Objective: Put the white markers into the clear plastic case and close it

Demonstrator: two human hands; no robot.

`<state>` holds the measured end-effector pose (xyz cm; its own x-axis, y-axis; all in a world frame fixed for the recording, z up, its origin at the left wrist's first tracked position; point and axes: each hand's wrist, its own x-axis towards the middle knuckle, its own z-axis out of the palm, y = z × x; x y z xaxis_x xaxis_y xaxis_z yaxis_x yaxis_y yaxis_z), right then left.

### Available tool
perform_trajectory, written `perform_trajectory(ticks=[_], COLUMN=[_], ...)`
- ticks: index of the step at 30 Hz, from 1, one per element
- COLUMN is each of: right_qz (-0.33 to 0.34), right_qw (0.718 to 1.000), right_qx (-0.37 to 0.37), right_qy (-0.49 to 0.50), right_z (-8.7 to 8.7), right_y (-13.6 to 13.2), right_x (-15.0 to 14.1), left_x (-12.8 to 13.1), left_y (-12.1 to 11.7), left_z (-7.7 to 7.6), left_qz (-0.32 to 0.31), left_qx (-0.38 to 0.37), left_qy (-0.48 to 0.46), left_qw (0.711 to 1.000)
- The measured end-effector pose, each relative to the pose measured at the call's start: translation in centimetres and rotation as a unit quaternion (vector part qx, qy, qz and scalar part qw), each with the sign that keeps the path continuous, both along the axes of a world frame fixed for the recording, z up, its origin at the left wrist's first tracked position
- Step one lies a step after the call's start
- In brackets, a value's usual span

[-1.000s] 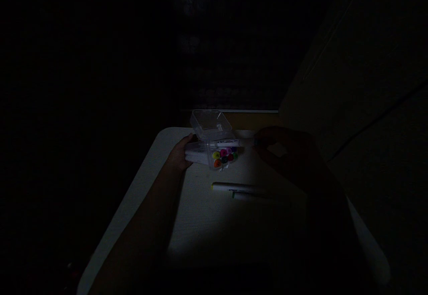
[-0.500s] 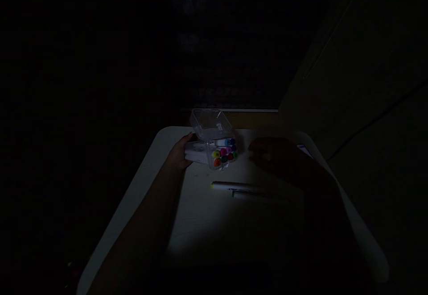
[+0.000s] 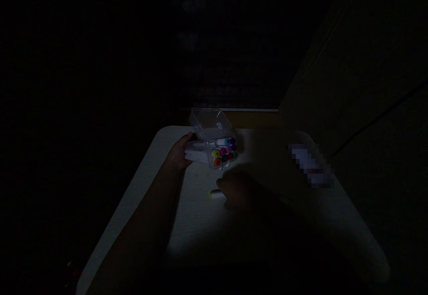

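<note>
My left hand is wrapped round the back end of a clear plastic marker case, lying on its side with its lid swung up. Several markers fill it, their coloured round caps facing right: yellow, orange, pink, red, green, purple and blue. In front of the case, my right hand is closed over a white marker with a yellow end. Only that marker's left end shows; the hand hides the rest. The second, green-ended marker is hidden under the hand or its shadow.
Everything sits on a pale table with rounded corners, in a very dark room. A blurred, pixelated light object lies at the table's right edge. A wall rises on the right, with a dark cable running across it.
My right hand has moved left and nearer to me, from beside the case down onto the loose markers. The yellow-ended marker has shifted slightly toward me. My left hand and the case have stayed put.
</note>
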<state>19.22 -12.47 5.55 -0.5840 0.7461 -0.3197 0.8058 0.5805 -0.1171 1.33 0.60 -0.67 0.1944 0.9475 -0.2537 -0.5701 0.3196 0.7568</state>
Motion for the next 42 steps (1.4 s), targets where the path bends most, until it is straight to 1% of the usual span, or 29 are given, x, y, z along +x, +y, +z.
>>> perform_trajectory(ticks=[4, 6, 8, 11, 15, 18, 21, 24, 27, 28, 30, 33, 35, 38, 42], right_qz=[0.012, 0.018, 0.020, 0.019, -0.010, -0.035, -0.058, -0.090, -0.105, -0.112, -0.125, -0.111, -0.099, -0.109, -0.135], right_qw=[1.000, 1.000, 1.000, 1.000, 0.998, 0.992, 0.987, 0.980, 0.970, 0.965, 0.947, 0.906, 0.878, 0.849, 0.818], right_qx=[0.011, 0.012, 0.009, 0.005, 0.004, 0.019, 0.037, 0.056, 0.083, 0.101, 0.165, 0.289, 0.359, 0.421, 0.462], right_qy=[-0.003, 0.001, 0.003, 0.010, 0.061, 0.118, 0.145, 0.169, 0.204, 0.216, 0.246, 0.288, 0.302, 0.301, 0.315], right_z=[-1.7, -2.0, -1.8, -0.5, 2.1, 3.6, 4.7, 6.0, 7.3, 7.7, 8.0, 7.8, 7.7, 7.8, 8.4], right_y=[0.0, 0.2, 0.5, 0.7, 0.2, -0.4, -1.0, -1.8, -2.6, -2.8, -3.1, -3.0, -2.8, -3.1, -3.9], right_x=[-0.8, -0.8, -0.5, 0.1, 1.5, 2.7, 3.7, 4.4, 4.9, 5.2, 5.7, 6.6, 7.0, 7.2, 6.8], left_x=[0.0, 0.0, 0.0, -0.1, -0.2, -0.3, -0.4, -0.6, -0.8, -0.9, -1.0, -1.1, -1.2, -1.2, -1.3], left_y=[-0.1, -0.1, -0.1, 0.0, 0.0, -0.2, -0.2, -0.1, -0.1, -0.1, -0.3, -0.4, -0.5, -0.4, -0.3], left_z=[0.3, 0.3, 0.1, -0.2, -0.5, -0.4, -0.3, -0.6, -1.0, -1.0, -1.1, -1.0, -1.0, -1.2, -1.3], left_qz=[-0.015, -0.019, -0.024, -0.021, -0.003, 0.003, 0.006, 0.004, 0.013, 0.015, 0.012, 0.006, 0.008, 0.014, 0.008], left_qx=[0.007, 0.012, 0.015, 0.021, 0.007, 0.001, -0.004, -0.006, 0.003, 0.004, -0.001, -0.011, -0.013, -0.014, -0.007], left_qy=[-0.003, -0.001, -0.001, -0.001, 0.000, 0.002, 0.000, 0.000, -0.004, -0.005, -0.006, -0.008, -0.012, -0.012, -0.016], left_qw=[1.000, 1.000, 1.000, 1.000, 1.000, 1.000, 1.000, 1.000, 1.000, 1.000, 1.000, 1.000, 1.000, 1.000, 1.000])
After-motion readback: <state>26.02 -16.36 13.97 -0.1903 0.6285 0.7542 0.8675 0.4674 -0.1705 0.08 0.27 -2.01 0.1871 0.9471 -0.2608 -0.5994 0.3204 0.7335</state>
